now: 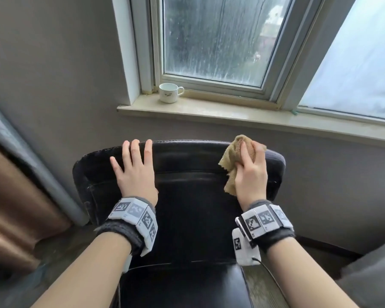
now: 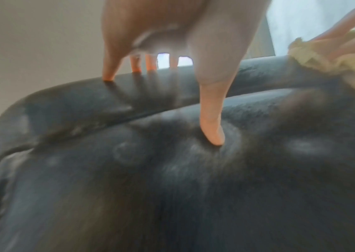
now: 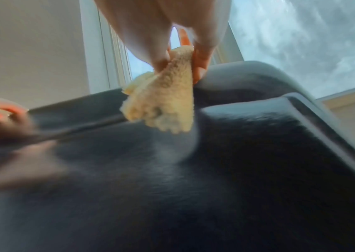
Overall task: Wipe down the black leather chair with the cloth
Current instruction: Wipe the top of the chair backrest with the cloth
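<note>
The black leather chair [image 1: 187, 196] stands in front of me with its backrest facing me. My left hand [image 1: 135, 172] lies flat with spread fingers on the upper left of the backrest, fingertips on the top edge [image 2: 107, 78]. My right hand [image 1: 250, 170] grips a tan cloth [image 1: 232, 161] at the upper right of the backrest, near the top edge. In the right wrist view the cloth [image 3: 163, 105] hangs from my fingers against the chair [image 3: 237, 153]. The left wrist view shows the cloth [image 2: 327, 63] at the far right on the chair [image 2: 172, 187].
A white cup [image 1: 169, 92] stands on the window sill [image 1: 231, 114] behind the chair. A grey wall [image 1: 53, 63] is close behind, with a curtain [image 1: 16, 196] at the left. A grey surface [image 1: 373, 276] sits at the right.
</note>
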`<action>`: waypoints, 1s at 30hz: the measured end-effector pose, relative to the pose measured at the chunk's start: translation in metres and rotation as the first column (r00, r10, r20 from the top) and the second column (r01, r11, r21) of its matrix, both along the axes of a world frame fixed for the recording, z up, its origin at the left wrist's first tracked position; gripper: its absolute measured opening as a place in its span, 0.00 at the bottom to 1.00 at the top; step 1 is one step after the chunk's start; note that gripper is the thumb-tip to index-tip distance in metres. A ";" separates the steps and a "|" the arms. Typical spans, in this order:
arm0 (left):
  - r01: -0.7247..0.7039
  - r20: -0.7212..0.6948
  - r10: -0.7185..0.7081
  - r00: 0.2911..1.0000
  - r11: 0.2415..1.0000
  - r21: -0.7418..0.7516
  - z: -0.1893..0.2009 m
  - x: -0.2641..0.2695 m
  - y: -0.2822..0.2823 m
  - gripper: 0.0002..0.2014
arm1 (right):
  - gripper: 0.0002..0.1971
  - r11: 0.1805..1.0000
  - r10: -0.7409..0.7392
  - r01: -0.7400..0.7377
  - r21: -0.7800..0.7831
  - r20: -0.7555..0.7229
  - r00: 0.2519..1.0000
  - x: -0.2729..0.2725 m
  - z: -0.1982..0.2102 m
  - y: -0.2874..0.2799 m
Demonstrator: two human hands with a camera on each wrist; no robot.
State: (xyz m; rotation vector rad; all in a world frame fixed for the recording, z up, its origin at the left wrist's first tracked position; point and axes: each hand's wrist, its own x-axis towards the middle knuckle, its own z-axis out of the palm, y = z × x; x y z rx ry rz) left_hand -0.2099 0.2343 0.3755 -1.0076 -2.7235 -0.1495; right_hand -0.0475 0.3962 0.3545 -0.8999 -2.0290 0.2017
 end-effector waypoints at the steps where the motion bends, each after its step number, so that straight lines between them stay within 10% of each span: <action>1: -0.002 0.013 0.002 1.000 1.000 0.001 0.004 0.004 0.005 0.61 | 0.25 1.000 0.027 -0.027 0.015 0.014 1.000 -0.010 0.000 -0.009; 9: 0.241 -0.008 -0.242 0.970 0.967 -0.081 0.009 0.041 0.057 0.58 | 0.32 0.979 0.098 -0.140 0.147 0.258 0.961 -0.008 0.000 -0.004; 17: 0.173 -0.055 -0.174 0.983 0.985 -0.023 0.002 0.046 0.064 0.56 | 0.26 0.990 -0.114 0.108 -0.095 -0.059 0.992 0.060 -0.014 0.035; 24: 0.169 -0.068 -0.172 0.983 0.984 -0.059 0.001 0.044 0.058 0.56 | 0.25 0.990 0.137 -0.135 -0.030 0.050 0.989 0.011 0.006 0.013; 30: 0.178 -0.048 -0.180 0.982 0.983 -0.049 0.002 0.044 0.057 0.56 | 0.28 0.966 -0.077 0.050 -0.254 -0.099 0.992 0.071 -0.008 0.045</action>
